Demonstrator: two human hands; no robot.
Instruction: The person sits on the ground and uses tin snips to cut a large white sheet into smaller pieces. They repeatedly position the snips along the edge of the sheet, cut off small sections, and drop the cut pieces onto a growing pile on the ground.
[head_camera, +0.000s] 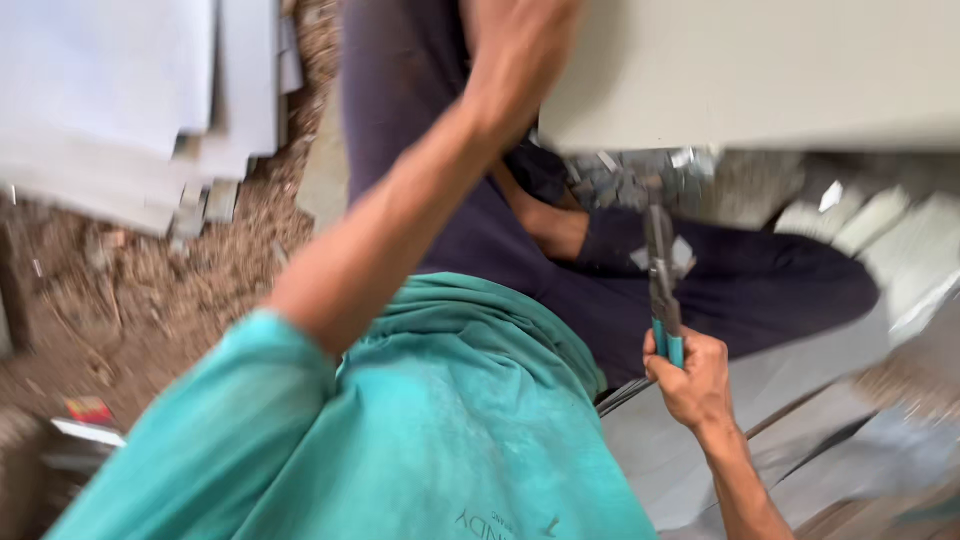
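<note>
1. Two hands work one pale tile (760, 70): the left hand (520, 50) is raised against the tile's left edge, its grip blurred, so I cannot tell how its fingers close.
2. The right hand (690, 385) is clamped round the teal handles of pliers (662, 290), which rise from it to the tile's lower edge.
3. Chips (640, 180) lie beyond the plier tip.
4. Stacked slabs (820, 440) crowd beside the right hand; bare dirt (170, 290) lies far left.

Dirt ground (150, 290) w/ grey flat tiles (130, 90) piled on it, small broken bits (640, 180) & more slabs (880, 240).
</note>
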